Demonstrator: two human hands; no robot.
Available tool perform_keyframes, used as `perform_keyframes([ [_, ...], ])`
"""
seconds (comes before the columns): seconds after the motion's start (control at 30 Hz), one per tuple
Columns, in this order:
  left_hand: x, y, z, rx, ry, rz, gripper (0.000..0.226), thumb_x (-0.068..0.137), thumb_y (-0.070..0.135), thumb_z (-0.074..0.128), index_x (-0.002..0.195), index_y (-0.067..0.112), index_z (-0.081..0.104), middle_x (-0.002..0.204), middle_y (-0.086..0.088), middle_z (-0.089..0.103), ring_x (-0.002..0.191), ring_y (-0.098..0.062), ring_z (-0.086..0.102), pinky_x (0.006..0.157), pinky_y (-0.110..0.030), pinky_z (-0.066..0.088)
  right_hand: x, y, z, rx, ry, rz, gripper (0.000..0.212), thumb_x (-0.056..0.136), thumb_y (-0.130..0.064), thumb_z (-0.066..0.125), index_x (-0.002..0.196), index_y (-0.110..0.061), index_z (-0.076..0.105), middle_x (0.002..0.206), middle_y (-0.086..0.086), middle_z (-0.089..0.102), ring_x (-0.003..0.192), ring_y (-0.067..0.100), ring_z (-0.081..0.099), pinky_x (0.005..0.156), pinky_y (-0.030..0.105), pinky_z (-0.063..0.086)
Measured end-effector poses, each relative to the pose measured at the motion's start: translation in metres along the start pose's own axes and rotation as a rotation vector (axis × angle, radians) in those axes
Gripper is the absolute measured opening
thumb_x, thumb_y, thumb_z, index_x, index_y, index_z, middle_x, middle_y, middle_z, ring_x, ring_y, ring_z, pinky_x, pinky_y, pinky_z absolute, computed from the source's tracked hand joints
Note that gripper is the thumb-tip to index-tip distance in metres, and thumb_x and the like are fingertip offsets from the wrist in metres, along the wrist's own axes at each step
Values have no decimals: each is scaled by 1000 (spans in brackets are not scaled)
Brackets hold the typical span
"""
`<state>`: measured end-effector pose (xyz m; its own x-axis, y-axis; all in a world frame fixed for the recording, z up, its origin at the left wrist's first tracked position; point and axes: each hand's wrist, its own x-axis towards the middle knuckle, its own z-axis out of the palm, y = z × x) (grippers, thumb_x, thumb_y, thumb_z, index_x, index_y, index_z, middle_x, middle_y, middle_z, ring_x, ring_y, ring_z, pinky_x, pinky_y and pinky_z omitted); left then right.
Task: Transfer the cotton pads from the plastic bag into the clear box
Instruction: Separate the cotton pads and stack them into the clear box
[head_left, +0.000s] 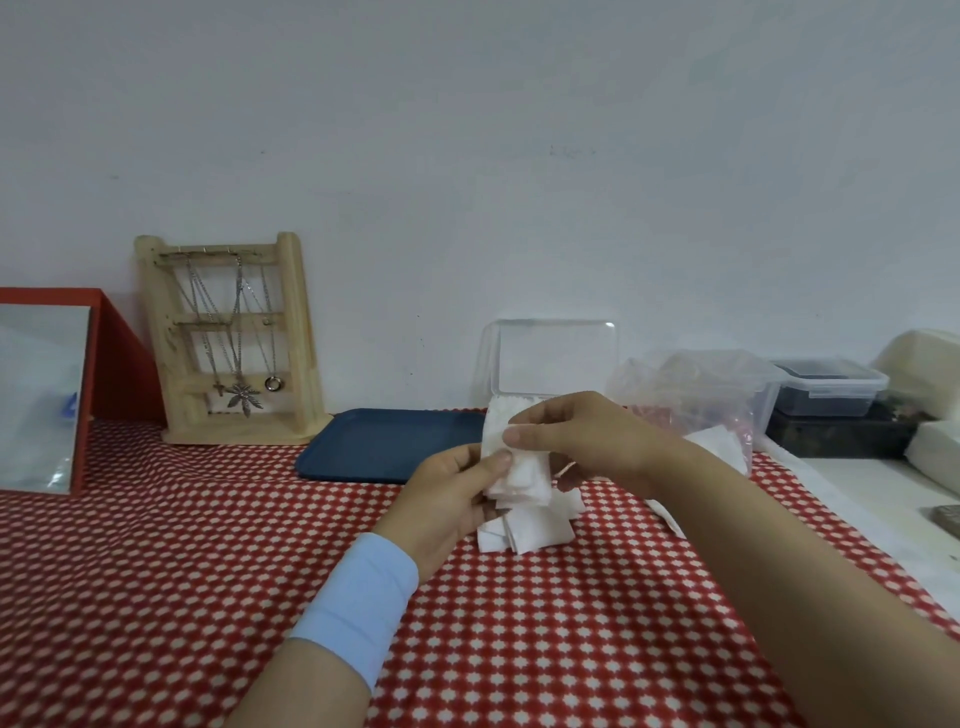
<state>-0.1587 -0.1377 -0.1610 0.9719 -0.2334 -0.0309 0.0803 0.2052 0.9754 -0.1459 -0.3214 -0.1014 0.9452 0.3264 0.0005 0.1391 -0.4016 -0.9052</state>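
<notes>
A tabletop (208, 571) covered in a red cloth with small white dots fills the lower view, under a plain pale wall. Near its far edge, at the middle, stands a clear plastic box (550, 364) with its hinged lid raised. Just to the right of it slumps a crumpled transparent plastic bag (696, 400), which seems to hold a few white pads.

In front of the box, above the middle of the tabletop, the person's left hand (447, 504) and right hand (582, 436) meet around a small stack of square white cotton pads (519, 475). More white pads (535, 538) lie in a loose heap on the cloth directly beneath.

The step appears to be squaring up a stack before placing it in the box. Done well, the edges would be aligned first and the grip kept light, so the soft pads do not fan out or crease.

The left fingers (496, 462) curl narrowly around the stack's left side, thumb on its front. The right fingers (519, 434) pinch its top edge.
</notes>
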Motion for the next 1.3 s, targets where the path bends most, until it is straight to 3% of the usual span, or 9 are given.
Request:
perform_keyframes([
  [0.17, -1, 0, 3, 52, 74, -8, 24, 97, 22, 66, 117, 10, 69, 111, -7, 76, 102, -21, 73, 87, -32, 60, 0, 2, -1, 120, -2, 43, 19, 85, -14, 79, 101, -5, 76, 94, 14, 78, 79, 22, 73, 72, 29, 60],
  [0.27, 1, 0, 4, 404, 321, 104, 31, 90, 29, 75, 117, 21, 61, 111, 3, 71, 102, -14, 69, 93, -34, 57, 6, 2, 4, -189, 218, -3, 25, 77, -18, 85, 99, -11, 77, 81, 3, 76, 63, 8, 69, 59, 16, 54],
  [0.33, 0, 5, 3, 414, 390, 143, 25, 93, 32, 71, 114, 21, 64, 108, 3, 72, 101, -14, 70, 95, -37, 57, 7, -1, 9, -335, 325, -59, 36, 75, -23, 86, 108, -18, 73, 81, -5, 70, 63, 3, 65, 52, 7, 44],
  [0.5, -8, 10, 11, -34, 122, -19, 40, 101, 42, 55, 119, 9, 69, 109, -10, 77, 102, -22, 75, 95, -42, 59, 6, -3, 23, -380, 315, -195, 42, 84, -37, 77, 123, -25, 67, 90, -15, 69, 81, -3, 64, 64, 6, 45],
  [0.63, -7, 12, 4, -316, 39, -64, 54, 98, 50, 53, 128, 6, 65, 121, -16, 73, 111, -27, 72, 97, -43, 57, 1, -6, 20, -213, 150, -209, 43, 94, -17, 63, 137, -17, 62, 105, -13, 75, 104, 1, 67, 86, 15, 53],
  [0.8, -8, 12, -1, -228, 28, -67, 32, 104, 21, 53, 131, 6, 63, 121, -18, 72, 109, -32, 72, 89, -40, 60, -2, -7, 13, -364, 71, -299, 59, 90, 8, 48, 138, -24, 60, 109, -20, 74, 106, 6, 67, 81, 27, 59],
  [0.87, -7, 10, -3, -263, 43, -84, 30, 105, 13, 49, 132, 3, 58, 119, -21, 72, 108, -34, 72, 85, -41, 62, -2, -7, 10, -371, 60, -324, 58, 86, 2, 62, 134, -32, 62, 113, -22, 71, 105, -2, 62, 72, 20, 55],
  [1.0, -9, 13, -4, -338, 9, -102, 28, 105, 10, 47, 129, 0, 57, 120, -23, 71, 110, -35, 71, 86, -43, 62, 0, -4, 7, -496, 41, -354, 51, 69, -28, 92, 114, -40, 71, 120, -24, 61, 114, -9, 52, 89, 12, 45],
  [1.3, -7, 15, -3, -438, 55, -125, 31, 103, 14, 54, 123, -7, 63, 118, -23, 72, 111, -31, 70, 87, -38, 61, 3, 0, 8, -523, 118, -395, 8, 87, -26, 78, 93, -28, 83, 108, -22, 67, 101, -9, 59, 83, 4, 41],
])
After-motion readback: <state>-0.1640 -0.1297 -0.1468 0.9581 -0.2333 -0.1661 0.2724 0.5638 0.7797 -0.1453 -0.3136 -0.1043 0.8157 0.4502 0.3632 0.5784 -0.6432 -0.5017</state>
